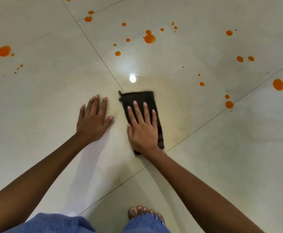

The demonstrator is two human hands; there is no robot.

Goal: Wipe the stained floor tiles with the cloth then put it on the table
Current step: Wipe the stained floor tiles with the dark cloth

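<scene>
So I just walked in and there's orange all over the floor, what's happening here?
A person is crouched, wiping the tiles. The right hand presses a dark cloth flat on the floor, while the left hand rests bare on the tile beside it. Many orange spots remain farther out, so the wiping is far from done. No table is in view.
</scene>
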